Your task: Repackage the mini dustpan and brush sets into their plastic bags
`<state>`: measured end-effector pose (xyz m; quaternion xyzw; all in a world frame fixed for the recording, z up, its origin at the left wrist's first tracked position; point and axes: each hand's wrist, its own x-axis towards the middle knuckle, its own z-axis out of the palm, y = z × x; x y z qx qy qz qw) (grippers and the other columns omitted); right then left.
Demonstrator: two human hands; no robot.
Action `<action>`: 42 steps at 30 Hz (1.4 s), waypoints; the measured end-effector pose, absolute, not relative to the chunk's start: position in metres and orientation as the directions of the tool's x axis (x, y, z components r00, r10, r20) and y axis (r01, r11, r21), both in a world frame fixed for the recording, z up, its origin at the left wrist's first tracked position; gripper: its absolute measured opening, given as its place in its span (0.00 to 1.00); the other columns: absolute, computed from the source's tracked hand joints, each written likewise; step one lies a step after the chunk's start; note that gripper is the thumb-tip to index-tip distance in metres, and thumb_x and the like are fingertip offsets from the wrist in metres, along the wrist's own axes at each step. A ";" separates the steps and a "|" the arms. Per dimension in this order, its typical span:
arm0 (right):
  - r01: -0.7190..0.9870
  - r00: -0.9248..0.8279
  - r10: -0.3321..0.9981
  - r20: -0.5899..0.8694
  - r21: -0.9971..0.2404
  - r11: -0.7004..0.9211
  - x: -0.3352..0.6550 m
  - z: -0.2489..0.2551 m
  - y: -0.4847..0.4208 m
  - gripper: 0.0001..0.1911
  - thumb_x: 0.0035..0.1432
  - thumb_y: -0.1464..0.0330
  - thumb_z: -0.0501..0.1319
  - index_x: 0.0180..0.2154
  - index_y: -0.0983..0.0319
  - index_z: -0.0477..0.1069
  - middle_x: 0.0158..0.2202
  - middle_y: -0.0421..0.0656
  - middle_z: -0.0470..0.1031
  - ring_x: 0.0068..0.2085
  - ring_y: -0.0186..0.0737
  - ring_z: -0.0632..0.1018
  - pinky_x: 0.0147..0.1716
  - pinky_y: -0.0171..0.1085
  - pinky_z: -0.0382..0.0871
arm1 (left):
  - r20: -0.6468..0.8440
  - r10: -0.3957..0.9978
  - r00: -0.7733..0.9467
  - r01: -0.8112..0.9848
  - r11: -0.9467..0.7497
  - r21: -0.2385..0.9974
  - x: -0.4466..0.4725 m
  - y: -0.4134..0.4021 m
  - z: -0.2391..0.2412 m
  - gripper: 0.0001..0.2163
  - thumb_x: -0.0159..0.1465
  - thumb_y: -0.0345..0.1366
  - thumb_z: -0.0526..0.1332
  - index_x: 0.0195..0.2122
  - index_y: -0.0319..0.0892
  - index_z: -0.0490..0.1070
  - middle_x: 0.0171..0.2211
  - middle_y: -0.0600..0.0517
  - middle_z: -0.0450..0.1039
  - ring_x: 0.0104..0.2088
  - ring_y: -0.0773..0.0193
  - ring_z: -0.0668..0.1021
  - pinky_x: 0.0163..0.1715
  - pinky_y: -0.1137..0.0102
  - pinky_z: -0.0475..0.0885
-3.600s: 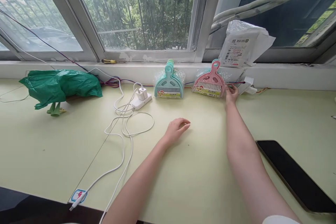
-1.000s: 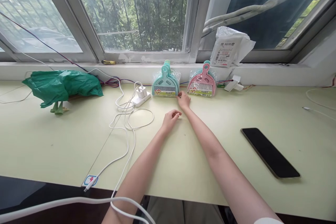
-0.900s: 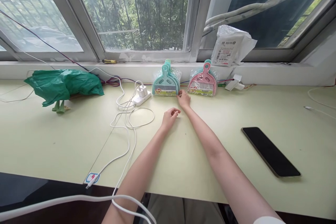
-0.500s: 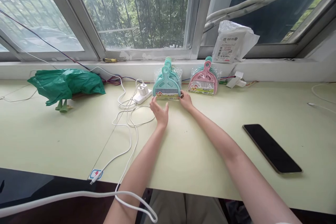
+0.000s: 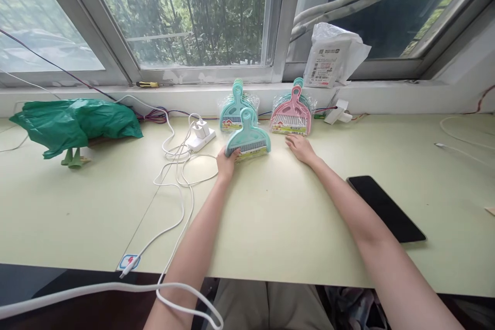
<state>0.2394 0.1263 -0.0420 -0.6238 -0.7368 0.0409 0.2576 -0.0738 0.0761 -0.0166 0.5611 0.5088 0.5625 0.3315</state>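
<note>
The pale green surface (image 5: pixel 270 227) carries a green plastic bag (image 5: pixel 73 121) at 9 o'clock and a black phone (image 5: pixel 384 207) at 4 o'clock. Against the sill, at 12 o'clock, stand a teal dustpan stack (image 5: pixel 234 108) and a pink dustpan stack (image 5: pixel 291 113). The left hand (image 5: pixel 226 162) grips one teal dustpan set (image 5: pixel 248 139) by its lower left corner, just in front of the teal stack. The right hand (image 5: pixel 300 148) lies open, palm down, holding nothing, before the pink stack.
</note>
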 end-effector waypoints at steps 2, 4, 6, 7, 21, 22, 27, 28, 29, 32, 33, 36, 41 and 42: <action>0.937 -0.050 0.953 0.299 -0.315 0.148 0.248 -0.044 0.137 0.24 0.67 0.63 0.49 0.59 0.64 0.67 0.62 0.51 0.67 0.63 0.51 0.66 0.62 0.50 0.57 | 0.261 0.948 -0.180 0.167 -0.232 0.958 -0.074 0.078 -0.018 0.13 0.56 0.47 0.65 0.31 0.41 0.72 0.28 0.52 0.76 0.29 0.63 0.78 0.32 0.71 0.71; 0.952 -0.042 0.956 0.291 -0.279 0.127 0.251 -0.045 0.147 0.26 0.66 0.63 0.50 0.62 0.64 0.64 0.63 0.51 0.67 0.63 0.52 0.66 0.61 0.50 0.58 | 0.213 0.954 -0.210 0.121 -0.190 0.974 -0.075 0.080 -0.021 0.15 0.55 0.48 0.66 0.33 0.41 0.72 0.29 0.51 0.77 0.29 0.62 0.79 0.31 0.71 0.72; 0.959 -0.010 0.954 0.301 -0.267 0.095 0.252 -0.046 0.155 0.27 0.66 0.64 0.50 0.63 0.65 0.62 0.63 0.51 0.66 0.62 0.52 0.67 0.61 0.51 0.59 | 0.155 0.960 -0.233 0.057 -0.146 0.988 -0.075 0.080 -0.022 0.17 0.54 0.48 0.67 0.36 0.40 0.72 0.30 0.50 0.77 0.29 0.62 0.80 0.29 0.71 0.73; 0.961 0.012 0.953 0.304 -0.268 0.074 0.253 -0.047 0.159 0.27 0.65 0.64 0.50 0.63 0.65 0.62 0.63 0.52 0.66 0.62 0.53 0.67 0.60 0.51 0.59 | 0.132 0.961 -0.242 0.031 -0.128 0.991 -0.075 0.080 -0.022 0.18 0.53 0.49 0.68 0.37 0.40 0.72 0.31 0.50 0.77 0.29 0.62 0.80 0.29 0.71 0.73; 0.949 0.145 0.929 0.341 -0.314 -0.032 0.258 -0.048 0.183 0.29 0.62 0.66 0.51 0.64 0.62 0.58 0.65 0.51 0.62 0.63 0.56 0.65 0.59 0.56 0.60 | 0.121 0.963 -0.242 0.064 -0.109 0.992 -0.073 0.079 -0.022 0.21 0.52 0.52 0.68 0.37 0.39 0.73 0.31 0.48 0.78 0.30 0.62 0.80 0.29 0.71 0.73; 0.948 0.144 0.923 0.356 -0.317 -0.026 0.257 -0.048 0.180 0.29 0.62 0.67 0.51 0.63 0.62 0.60 0.64 0.51 0.63 0.62 0.56 0.66 0.59 0.55 0.60 | 0.113 0.965 -0.239 0.055 -0.103 0.993 -0.073 0.079 -0.022 0.21 0.52 0.52 0.68 0.37 0.39 0.73 0.31 0.48 0.78 0.30 0.62 0.80 0.29 0.71 0.73; 0.946 0.106 0.886 0.451 -0.320 0.050 0.252 -0.041 0.168 0.21 0.61 0.71 0.48 0.51 0.65 0.73 0.53 0.55 0.70 0.54 0.53 0.70 0.55 0.49 0.65 | 0.107 0.963 -0.248 0.026 -0.103 0.994 -0.072 0.078 -0.022 0.23 0.50 0.54 0.69 0.37 0.39 0.73 0.31 0.48 0.78 0.30 0.63 0.80 0.29 0.71 0.74; 0.948 0.107 0.874 0.474 -0.313 0.054 0.251 -0.040 0.167 0.21 0.60 0.72 0.48 0.51 0.65 0.73 0.53 0.55 0.70 0.54 0.53 0.70 0.55 0.49 0.65 | 0.110 0.962 -0.250 0.023 -0.108 0.994 -0.071 0.077 -0.022 0.24 0.50 0.54 0.69 0.37 0.39 0.73 0.31 0.48 0.78 0.30 0.63 0.79 0.30 0.71 0.74; 0.950 0.109 0.864 0.492 -0.306 0.054 0.251 -0.039 0.166 0.22 0.60 0.72 0.49 0.52 0.65 0.72 0.54 0.55 0.70 0.55 0.54 0.69 0.55 0.49 0.65 | 0.108 0.963 -0.247 0.014 -0.108 0.994 -0.071 0.077 -0.022 0.24 0.49 0.54 0.69 0.37 0.39 0.73 0.31 0.48 0.78 0.30 0.63 0.80 0.30 0.71 0.74; 0.954 0.105 0.866 0.489 -0.294 0.050 0.250 -0.039 0.165 0.24 0.58 0.71 0.52 0.56 0.65 0.69 0.58 0.53 0.68 0.57 0.55 0.67 0.57 0.50 0.64 | 0.085 0.969 -0.230 -0.012 -0.090 0.996 -0.071 0.076 -0.021 0.25 0.49 0.54 0.69 0.38 0.38 0.73 0.32 0.47 0.78 0.30 0.62 0.80 0.29 0.70 0.74; 0.955 0.103 0.874 0.475 -0.294 0.047 0.250 -0.040 0.165 0.24 0.58 0.71 0.52 0.56 0.65 0.70 0.58 0.52 0.68 0.57 0.55 0.67 0.57 0.50 0.63 | 0.080 0.971 -0.225 -0.005 -0.083 0.997 -0.071 0.076 -0.021 0.25 0.50 0.54 0.69 0.39 0.38 0.73 0.32 0.47 0.78 0.30 0.61 0.81 0.28 0.70 0.74; 0.956 0.106 0.880 0.463 -0.291 0.038 0.250 -0.040 0.165 0.24 0.58 0.71 0.52 0.55 0.65 0.71 0.60 0.51 0.67 0.58 0.54 0.67 0.58 0.50 0.62 | 0.072 0.971 -0.227 0.025 -0.069 0.997 -0.072 0.078 -0.023 0.23 0.51 0.53 0.69 0.39 0.38 0.73 0.32 0.47 0.78 0.30 0.60 0.81 0.26 0.71 0.73; 0.962 0.095 0.867 0.489 -0.270 0.046 0.250 -0.041 0.166 0.25 0.59 0.71 0.51 0.57 0.64 0.70 0.63 0.50 0.66 0.61 0.53 0.64 0.59 0.52 0.58 | 0.110 0.968 -0.225 0.036 -0.105 0.994 -0.073 0.079 -0.025 0.21 0.53 0.52 0.68 0.38 0.39 0.73 0.33 0.46 0.79 0.32 0.61 0.81 0.33 0.68 0.75; 0.963 0.087 0.878 0.471 -0.265 0.047 0.250 -0.041 0.167 0.24 0.59 0.70 0.51 0.56 0.63 0.71 0.63 0.50 0.66 0.62 0.53 0.64 0.59 0.53 0.57 | 0.106 0.969 -0.224 0.038 -0.100 0.994 -0.072 0.079 -0.024 0.21 0.53 0.51 0.68 0.38 0.39 0.73 0.33 0.46 0.79 0.32 0.60 0.81 0.32 0.68 0.75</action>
